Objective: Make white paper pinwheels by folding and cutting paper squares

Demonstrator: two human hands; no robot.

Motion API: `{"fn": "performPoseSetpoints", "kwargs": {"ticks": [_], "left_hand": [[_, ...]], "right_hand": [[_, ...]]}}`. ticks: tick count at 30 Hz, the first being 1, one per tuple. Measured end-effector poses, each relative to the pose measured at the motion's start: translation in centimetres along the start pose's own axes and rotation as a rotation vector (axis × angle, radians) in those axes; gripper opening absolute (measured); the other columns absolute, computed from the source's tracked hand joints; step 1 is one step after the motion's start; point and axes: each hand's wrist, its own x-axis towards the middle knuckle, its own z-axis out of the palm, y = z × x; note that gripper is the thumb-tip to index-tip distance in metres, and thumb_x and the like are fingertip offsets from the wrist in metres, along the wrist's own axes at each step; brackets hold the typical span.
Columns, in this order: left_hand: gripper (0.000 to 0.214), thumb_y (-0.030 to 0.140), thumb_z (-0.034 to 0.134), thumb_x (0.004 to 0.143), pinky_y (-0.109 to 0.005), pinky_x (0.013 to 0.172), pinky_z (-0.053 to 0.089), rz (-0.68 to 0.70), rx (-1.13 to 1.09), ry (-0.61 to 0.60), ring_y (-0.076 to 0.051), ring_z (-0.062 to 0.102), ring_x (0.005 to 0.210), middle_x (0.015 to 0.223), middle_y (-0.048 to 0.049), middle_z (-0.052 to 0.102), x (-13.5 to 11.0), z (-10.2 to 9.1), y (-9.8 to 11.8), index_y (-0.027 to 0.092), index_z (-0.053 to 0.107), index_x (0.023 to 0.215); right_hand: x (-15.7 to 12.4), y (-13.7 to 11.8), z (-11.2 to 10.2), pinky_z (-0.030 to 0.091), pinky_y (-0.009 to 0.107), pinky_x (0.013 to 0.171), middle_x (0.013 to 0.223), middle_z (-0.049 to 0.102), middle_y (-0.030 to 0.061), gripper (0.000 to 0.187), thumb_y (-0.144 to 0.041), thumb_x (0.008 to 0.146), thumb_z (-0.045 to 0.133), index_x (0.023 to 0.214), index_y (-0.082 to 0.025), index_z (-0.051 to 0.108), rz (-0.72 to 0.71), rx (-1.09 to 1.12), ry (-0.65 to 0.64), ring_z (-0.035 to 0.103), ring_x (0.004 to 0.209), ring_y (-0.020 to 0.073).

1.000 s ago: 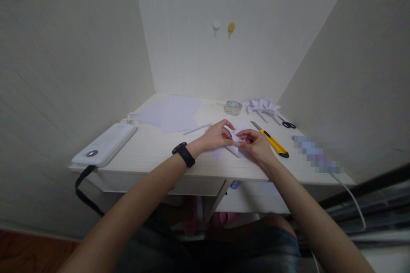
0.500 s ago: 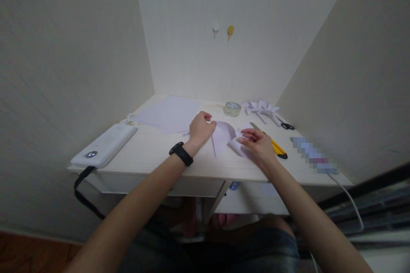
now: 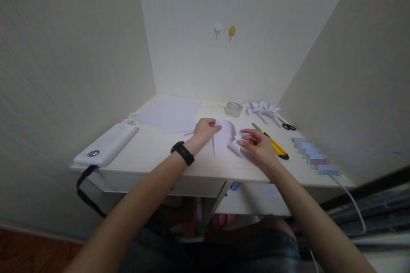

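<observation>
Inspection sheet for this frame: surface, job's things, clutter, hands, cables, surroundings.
Surface: pale wood-grain desk, set in a wall corner.
Job's things: folded white paper, partly lifted off the desk.
Clutter: loose sheets, tape roll, paper shapes, scissors, yellow knife, white device.
Hands: left hand pinches the paper's raised flap; right hand pinches its other end.
Cables: black strap hangs from the device; white cable runs off the right edge.
Surroundings: bare walls, two hooks.
</observation>
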Motion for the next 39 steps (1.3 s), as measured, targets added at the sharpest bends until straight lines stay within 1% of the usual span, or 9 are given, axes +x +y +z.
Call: {"fn": "performPoseSetpoints", "kwargs": {"ticks": [5, 9, 14, 16, 18, 22, 28, 34, 39], "left_hand": [[0.016, 0.031, 0.066, 0.076, -0.026, 0.060, 0.041, 0.059, 0.121, -0.031, -0.016, 0.058, 0.067, 0.071, -0.0020, 0.066, -0.9, -0.5, 1.5, 0.015, 0.070, 0.074], [0.018, 0.030, 0.065, 0.079, -0.025, 0.058, 0.035, 0.114, 0.269, -0.018, -0.015, 0.054, 0.064, 0.063, 0.0000, 0.061, -1.4, -0.8, 2.7, 0.016, 0.067, 0.066], [0.017, 0.031, 0.065, 0.081, -0.027, 0.063, 0.038, 0.166, 0.332, -0.032, -0.017, 0.058, 0.070, 0.067, -0.0015, 0.065, -1.7, -0.9, 3.0, 0.018, 0.070, 0.073], [0.013, 0.030, 0.067, 0.081, -0.027, 0.066, 0.041, 0.163, 0.292, -0.035, -0.018, 0.061, 0.072, 0.072, -0.0020, 0.068, -1.8, -1.0, 2.9, 0.019, 0.072, 0.083], [0.024, 0.027, 0.070, 0.078, -0.027, 0.068, 0.043, 0.155, 0.224, -0.009, -0.018, 0.064, 0.075, 0.078, -0.0019, 0.071, -1.9, -0.9, 2.7, 0.021, 0.070, 0.102], [0.038, 0.025, 0.073, 0.077, -0.028, 0.070, 0.045, 0.141, 0.190, 0.070, -0.020, 0.068, 0.079, 0.083, -0.0019, 0.074, -2.3, -0.8, 2.9, 0.024, 0.061, 0.113], [0.037, 0.025, 0.069, 0.082, -0.030, 0.078, 0.046, 0.146, 0.255, 0.161, -0.021, 0.069, 0.086, 0.086, -0.0024, 0.075, -2.7, -0.7, 3.6, 0.025, 0.054, 0.116], [0.009, 0.020, 0.063, 0.086, -0.033, 0.088, 0.046, 0.277, 0.339, 0.120, -0.021, 0.068, 0.092, 0.102, -0.0069, 0.074, -2.6, -0.8, 3.6, 0.021, 0.068, 0.094], [0.018, 0.016, 0.064, 0.085, -0.031, 0.083, 0.049, 0.238, 0.268, 0.124, -0.020, 0.068, 0.088, 0.092, -0.0066, 0.074, -2.6, -0.6, 3.6, 0.019, 0.066, 0.102]], "right_hand": [[-0.2, -1.5, -0.8, 0.042, 0.030, 0.061, 0.085, 0.073, 0.0024, 0.047, -0.040, 0.074, 0.073, 0.119, -0.025, 0.066, -0.132, -0.541, -0.058, 0.055, 0.059, 0.0153], [0.3, -4.0, -1.6, 0.040, 0.031, 0.065, 0.090, 0.076, 0.0007, 0.052, -0.038, 0.074, 0.073, 0.125, -0.032, 0.064, -0.254, -0.877, -0.137, 0.061, 0.062, 0.0175], [3.2, -6.8, -1.5, 0.038, 0.030, 0.062, 0.076, 0.074, 0.0004, 0.039, -0.035, 0.068, 0.078, 0.107, -0.031, 0.074, -0.280, -0.975, -0.498, 0.063, 0.064, 0.0190], [4.4, -7.3, -1.1, 0.035, 0.029, 0.058, 0.070, 0.072, 0.0007, 0.027, -0.032, 0.063, 0.081, 0.089, -0.030, 0.078, -0.273, -1.025, -0.604, 0.061, 0.061, 0.0187], [5.2, -7.5, -0.6, 0.032, 0.029, 0.054, 0.062, 0.069, 0.0010, 0.017, -0.029, 0.057, 0.084, 0.072, -0.027, 0.077, -0.267, -1.064, -0.649, 0.058, 0.056, 0.0176], [5.6, -7.5, -0.1, 0.030, 0.029, 0.052, 0.055, 0.066, 0.0004, 0.017, -0.026, 0.052, 0.086, 0.062, -0.025, 0.073, -0.270, -1.048, -0.638, 0.053, 0.050, 0.0159], [5.2, -7.4, -0.8, 0.032, 0.029, 0.054, 0.060, 0.069, 0.0019, 0.010, -0.030, 0.066, 0.079, 0.071, -0.023, 0.074, -0.228, -1.029, -0.641, 0.056, 0.053, 0.0171], [4.6, -6.5, -1.4, 0.032, 0.029, 0.055, 0.065, 0.070, 0.0026, 0.014, -0.035, 0.071, 0.077, 0.075, -0.022, 0.073, -0.253, -1.004, -0.528, 0.056, 0.054, 0.0167], [4.1, -6.2, -1.4, 0.033, 0.029, 0.056, 0.064, 0.070, 0.0025, 0.014, -0.034, 0.070, 0.078, 0.076, -0.022, 0.073, -0.266, -0.981, -0.493, 0.057, 0.055, 0.0170]]}}
